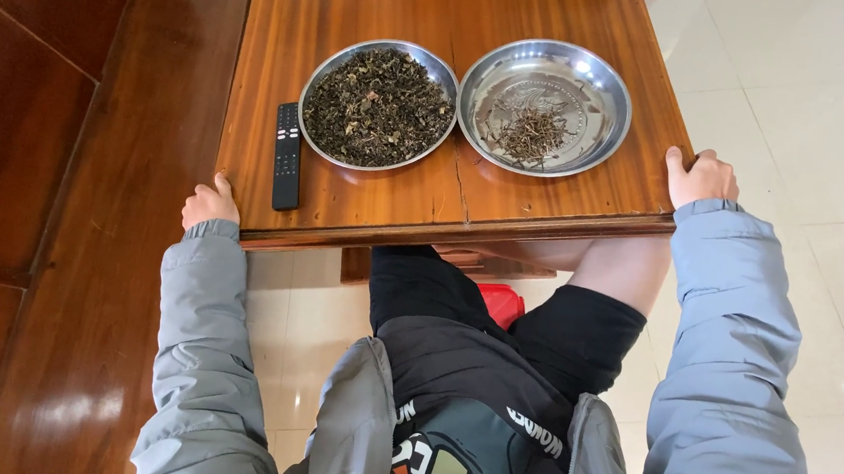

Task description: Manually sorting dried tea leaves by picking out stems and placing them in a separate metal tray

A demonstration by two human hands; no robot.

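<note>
Head view, looking down: the left hand and right hand each close their grip on a near corner of the wooden counter. On it sit a leaf tray, a stem tray and a remote. A tilt or jolt could slide the trays and spill leaves. The fingers under the edge are hidden; the counter's far end is cut off.

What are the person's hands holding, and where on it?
Both hold the table: the left hand has a grip on its near left corner, the right hand on its near right corner.
</note>
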